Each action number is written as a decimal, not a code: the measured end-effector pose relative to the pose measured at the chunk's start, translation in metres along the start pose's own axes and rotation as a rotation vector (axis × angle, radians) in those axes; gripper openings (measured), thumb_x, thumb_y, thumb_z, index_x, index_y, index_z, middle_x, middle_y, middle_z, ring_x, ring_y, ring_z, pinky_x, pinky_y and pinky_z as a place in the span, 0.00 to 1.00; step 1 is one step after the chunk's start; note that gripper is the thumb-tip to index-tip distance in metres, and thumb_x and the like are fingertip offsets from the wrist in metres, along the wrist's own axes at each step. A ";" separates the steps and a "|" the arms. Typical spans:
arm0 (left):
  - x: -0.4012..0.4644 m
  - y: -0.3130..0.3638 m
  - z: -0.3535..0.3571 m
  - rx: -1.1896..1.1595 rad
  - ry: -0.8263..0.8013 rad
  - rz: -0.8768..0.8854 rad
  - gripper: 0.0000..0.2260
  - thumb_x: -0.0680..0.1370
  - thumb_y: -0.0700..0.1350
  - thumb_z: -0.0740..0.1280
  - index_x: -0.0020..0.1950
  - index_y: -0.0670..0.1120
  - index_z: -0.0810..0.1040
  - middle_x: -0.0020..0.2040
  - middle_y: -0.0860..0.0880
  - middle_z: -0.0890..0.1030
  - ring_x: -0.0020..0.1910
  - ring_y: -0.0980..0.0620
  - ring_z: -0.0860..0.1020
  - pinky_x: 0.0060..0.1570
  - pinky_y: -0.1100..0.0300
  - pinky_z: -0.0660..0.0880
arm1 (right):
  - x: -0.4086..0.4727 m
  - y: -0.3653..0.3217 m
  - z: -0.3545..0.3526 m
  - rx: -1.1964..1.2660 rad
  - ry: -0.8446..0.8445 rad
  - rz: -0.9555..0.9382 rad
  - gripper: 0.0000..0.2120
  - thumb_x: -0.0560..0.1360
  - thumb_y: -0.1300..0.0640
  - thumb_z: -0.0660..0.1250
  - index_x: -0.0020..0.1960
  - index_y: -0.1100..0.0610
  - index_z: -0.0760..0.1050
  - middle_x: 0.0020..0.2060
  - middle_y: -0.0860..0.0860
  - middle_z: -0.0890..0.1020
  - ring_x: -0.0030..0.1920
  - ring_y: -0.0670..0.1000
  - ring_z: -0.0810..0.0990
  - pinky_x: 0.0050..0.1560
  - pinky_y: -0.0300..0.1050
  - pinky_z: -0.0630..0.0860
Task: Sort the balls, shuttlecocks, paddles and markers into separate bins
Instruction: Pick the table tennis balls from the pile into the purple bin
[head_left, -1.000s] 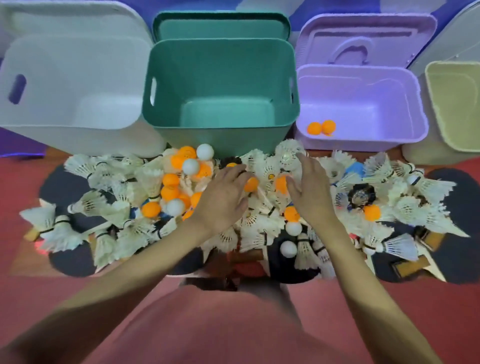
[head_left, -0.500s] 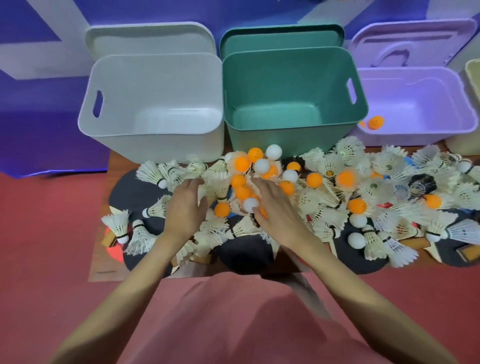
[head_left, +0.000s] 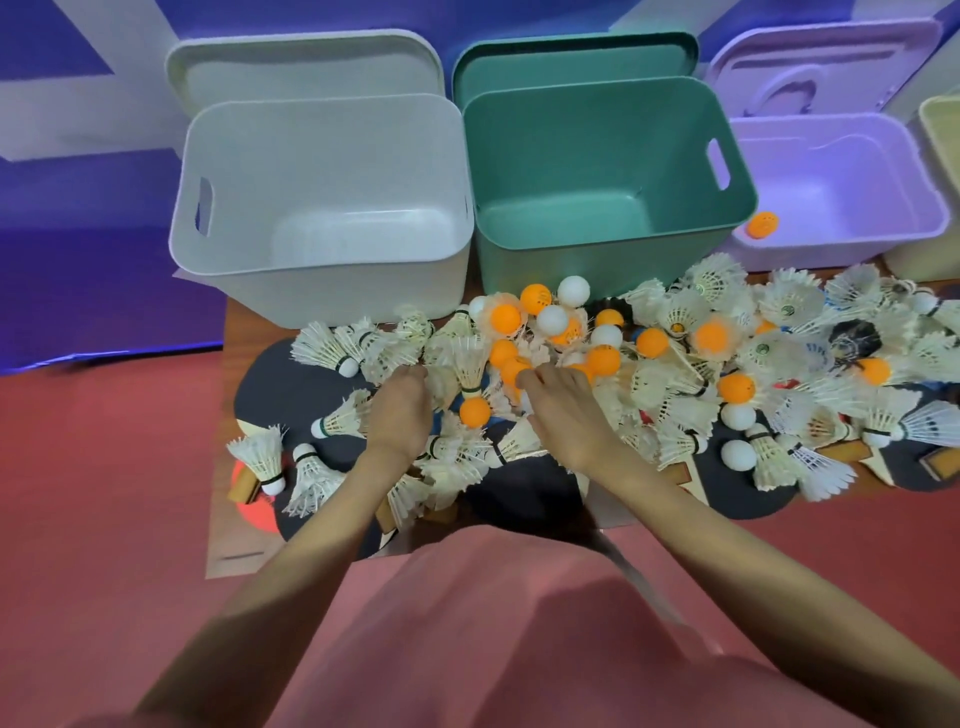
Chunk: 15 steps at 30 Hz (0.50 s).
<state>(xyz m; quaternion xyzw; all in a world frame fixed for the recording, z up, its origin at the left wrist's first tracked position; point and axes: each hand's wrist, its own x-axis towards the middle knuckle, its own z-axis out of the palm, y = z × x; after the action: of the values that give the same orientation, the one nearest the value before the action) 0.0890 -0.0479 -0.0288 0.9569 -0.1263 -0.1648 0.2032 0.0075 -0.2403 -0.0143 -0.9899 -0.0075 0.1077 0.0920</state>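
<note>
A heap of white feather shuttlecocks (head_left: 680, 317) and orange balls (head_left: 602, 359) and white balls (head_left: 574, 290) lies on black paddles (head_left: 291, 374) on a low board. My left hand (head_left: 397, 410) is in the left part of the heap, its fingers curled down around shuttlecocks (head_left: 467, 364). My right hand (head_left: 566, 410) rests on the cluster of orange balls (head_left: 506, 353); its bent fingertips are partly hidden, so a grip cannot be made out. An orange ball (head_left: 474, 410) lies between my hands. I cannot make out any markers.
Behind the heap stand a white bin (head_left: 311, 171), a green bin (head_left: 597, 156) and a purple bin (head_left: 841, 171) with one orange ball (head_left: 762, 224) inside. A yellow bin (head_left: 940, 124) shows at the right edge. Lids lean behind the bins. Red floor surrounds the board.
The view swung left from the purple bin toward the white one. Both hands moved left across the heap, from its middle to the shuttlecocks and orange balls in front of the white and green bins.
</note>
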 end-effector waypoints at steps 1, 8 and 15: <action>0.001 0.000 0.001 -0.009 0.001 -0.001 0.10 0.74 0.31 0.61 0.54 0.35 0.76 0.52 0.38 0.77 0.51 0.38 0.77 0.46 0.50 0.72 | 0.001 0.000 -0.002 0.013 0.024 -0.004 0.18 0.71 0.66 0.66 0.59 0.59 0.71 0.50 0.57 0.75 0.50 0.60 0.74 0.55 0.52 0.67; 0.006 0.007 0.007 -0.092 0.009 -0.062 0.08 0.76 0.39 0.67 0.52 0.36 0.74 0.48 0.38 0.79 0.47 0.39 0.77 0.42 0.50 0.71 | -0.019 0.010 -0.026 0.458 0.333 0.094 0.13 0.74 0.61 0.64 0.57 0.61 0.67 0.51 0.56 0.72 0.49 0.54 0.71 0.45 0.46 0.67; 0.010 0.008 0.012 -0.148 0.042 -0.123 0.08 0.75 0.37 0.66 0.52 0.36 0.72 0.46 0.38 0.79 0.45 0.39 0.77 0.39 0.52 0.69 | -0.049 0.030 -0.012 0.475 0.253 0.257 0.11 0.72 0.52 0.57 0.49 0.59 0.65 0.45 0.54 0.69 0.43 0.55 0.71 0.37 0.51 0.70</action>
<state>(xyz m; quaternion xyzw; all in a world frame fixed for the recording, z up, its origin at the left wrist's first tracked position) 0.0927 -0.0624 -0.0381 0.9484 -0.0505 -0.1659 0.2654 -0.0381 -0.2733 0.0017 -0.9390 0.1549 -0.0071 0.3071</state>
